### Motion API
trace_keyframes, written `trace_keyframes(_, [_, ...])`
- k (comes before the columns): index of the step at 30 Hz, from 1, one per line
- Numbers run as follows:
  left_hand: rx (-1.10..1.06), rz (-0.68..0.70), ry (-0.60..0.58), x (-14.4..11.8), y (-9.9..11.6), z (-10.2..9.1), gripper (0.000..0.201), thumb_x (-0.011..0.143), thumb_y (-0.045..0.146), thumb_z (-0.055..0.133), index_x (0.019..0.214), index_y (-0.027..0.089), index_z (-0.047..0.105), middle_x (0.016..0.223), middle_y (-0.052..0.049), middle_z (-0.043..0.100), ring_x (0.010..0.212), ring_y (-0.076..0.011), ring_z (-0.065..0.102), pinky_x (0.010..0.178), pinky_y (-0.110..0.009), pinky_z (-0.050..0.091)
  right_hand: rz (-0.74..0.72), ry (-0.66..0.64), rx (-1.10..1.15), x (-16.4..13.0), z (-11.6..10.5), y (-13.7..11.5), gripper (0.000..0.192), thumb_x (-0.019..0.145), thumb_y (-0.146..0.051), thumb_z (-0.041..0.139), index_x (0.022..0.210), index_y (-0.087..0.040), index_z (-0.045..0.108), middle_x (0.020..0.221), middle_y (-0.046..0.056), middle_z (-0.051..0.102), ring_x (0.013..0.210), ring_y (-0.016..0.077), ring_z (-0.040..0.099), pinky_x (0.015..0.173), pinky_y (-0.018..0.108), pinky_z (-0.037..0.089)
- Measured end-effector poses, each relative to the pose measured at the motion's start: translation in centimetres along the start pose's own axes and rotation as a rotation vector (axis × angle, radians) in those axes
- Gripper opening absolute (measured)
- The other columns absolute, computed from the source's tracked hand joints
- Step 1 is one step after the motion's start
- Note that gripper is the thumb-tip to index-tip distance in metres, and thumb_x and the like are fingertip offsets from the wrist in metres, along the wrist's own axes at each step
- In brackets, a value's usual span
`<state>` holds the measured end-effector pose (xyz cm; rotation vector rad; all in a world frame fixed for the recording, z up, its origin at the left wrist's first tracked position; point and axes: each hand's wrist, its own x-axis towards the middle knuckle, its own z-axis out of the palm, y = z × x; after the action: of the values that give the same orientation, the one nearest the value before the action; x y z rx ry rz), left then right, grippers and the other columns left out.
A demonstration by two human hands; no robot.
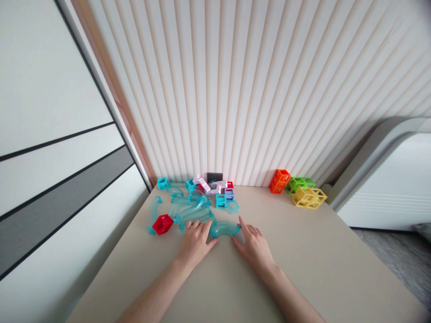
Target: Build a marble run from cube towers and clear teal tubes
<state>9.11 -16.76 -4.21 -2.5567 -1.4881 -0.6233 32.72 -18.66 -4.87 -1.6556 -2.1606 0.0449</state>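
A curved, see-through teal track piece (225, 229) lies low over the table, between my two hands. My left hand (195, 240) has its thumb and forefinger about the left end of this piece. Around the right end are the thumb and forefinger of my right hand (252, 244). Just beyond my left hand lie several more clear teal track pieces (195, 208), partly overlapping. A red open-frame block (163, 224) sits to the left of them. Behind the curved piece are a clear teal ring with a scalloped edge (232, 207) and a teal frame block (221, 201).
Pale pink pieces (202, 183) and a dark box (214, 176) are near the ribbed wall (232, 89). At the back right stand orange (279, 181), green (301, 183) and yellow (309, 198) frame blocks. A white cabinet (50, 224) borders the table's left side.
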Motion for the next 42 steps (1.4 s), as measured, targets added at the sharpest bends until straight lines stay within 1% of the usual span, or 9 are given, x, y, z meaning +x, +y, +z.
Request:
trace_keyframes(8, [0.01,0.007,0.044,0.0,0.3,0.0,0.046,0.083,0.036,0.076,0.123,0.017,0.063,0.096,-0.009,0.077,0.091,-0.0306,0.069,0.083,-0.045,0.046,0.039,-0.056,0.018,0.1,-0.2,-0.1,0.061,0.09,-0.03,0.063,0.146,-0.013,0.048,0.109,0.015,0.075,0.101,0.0295,0.071,0.09,0.043,0.055])
trace_keyframes(17, [0.027,0.013,0.061,0.0,0.5,0.2,0.049,0.081,0.035,0.077,0.124,0.016,0.062,0.1,-0.01,0.077,0.094,-0.0321,0.07,0.084,-0.047,0.048,0.039,-0.053,0.036,0.2,0.0,0.1,0.061,0.089,-0.028,0.063,0.146,-0.013,0.049,0.11,0.015,0.075,0.101,0.0301,0.071,0.09,0.044,0.056])
trace_keyframes(23, [0.027,-0.007,0.064,-1.2,0.2,-0.1,0.049,0.08,0.033,0.076,0.124,0.017,0.061,0.1,-0.009,0.077,0.093,-0.0319,0.07,0.084,-0.047,0.05,-0.039,-0.024,0.05,0.1,0.1,-0.2,0.066,0.086,-0.028,0.069,0.147,-0.014,0.048,0.109,0.014,0.075,0.101,0.0301,0.071,0.089,0.044,0.056])
trace_keyframes(27, [0.004,-0.02,0.106,-2.6,-0.6,-0.1,0.049,0.08,0.032,0.075,0.124,0.017,0.059,0.099,-0.009,0.076,0.091,-0.0308,0.071,0.081,-0.044,0.052,-0.11,-0.031,0.062,-0.2,0.2,-0.8,0.065,0.086,-0.029,0.071,0.146,-0.015,0.049,0.108,0.013,0.076,0.098,0.0289,0.072,0.089,0.043,0.057])
trace_keyframes(32, [-0.02,-0.036,0.146,-3.2,-0.9,0.0,0.043,0.08,0.031,0.073,0.119,0.018,0.058,0.098,-0.009,0.076,0.09,-0.0299,0.072,0.078,-0.043,0.053,-0.145,0.037,0.101,-0.1,-0.7,-1.5,0.057,0.094,-0.043,0.065,0.142,-0.016,0.053,0.115,0.014,0.074,0.102,0.0284,0.07,0.089,0.042,0.055])
trace_keyframes(35, [-0.037,-0.065,0.133,-2.9,-0.6,0.0,0.032,0.079,0.029,0.072,0.109,0.02,0.061,0.095,-0.007,0.075,0.089,-0.0296,0.072,0.076,-0.043,0.053,-0.139,0.093,0.133,1.4,-1.9,-2.6,0.043,0.101,-0.041,0.054,0.136,-0.017,0.058,0.124,0.013,0.071,0.111,0.0264,0.067,0.093,0.04,0.052])
trace_keyframes(37, [-0.044,-0.072,0.134,-2.7,-0.4,0.1,0.029,0.079,0.029,0.072,0.105,0.02,0.062,0.092,-0.006,0.074,0.088,-0.0297,0.071,0.075,-0.042,0.053,-0.158,0.094,0.113,3.6,-2.6,-3.9,0.034,0.103,-0.037,0.05,0.13,-0.019,0.062,0.122,0.012,0.071,0.11,0.0251,0.066,0.094,0.039,0.051])
trace_keyframes(39, [-0.054,-0.062,0.139,-2.6,-0.3,0.1,0.029,0.078,0.029,0.072,0.105,0.02,0.062,0.091,-0.006,0.074,0.087,-0.0296,0.071,0.074,-0.042,0.053,-0.206,0.064,0.036,6.8,-3.0,-5.7,0.03,0.103,-0.034,0.049,0.126,-0.021,0.064,0.118,0.011,0.072,0.108,0.0252,0.066,0.093,0.038,0.05])
trace_keyframes(42, [-0.076,-0.064,0.132,-2.7,-0.1,0.2,0.03,0.078,0.028,0.071,0.106,0.021,0.062,0.092,-0.005,0.073,0.087,-0.0291,0.071,0.075,-0.042,0.053,-0.332,0.009,-0.111,12.4,-2.5,-8.4,0.036,0.101,-0.028,0.051,0.134,-0.017,0.059,0.12,0.014,0.069,0.111,0.027,0.062,0.093,0.039,0.049])
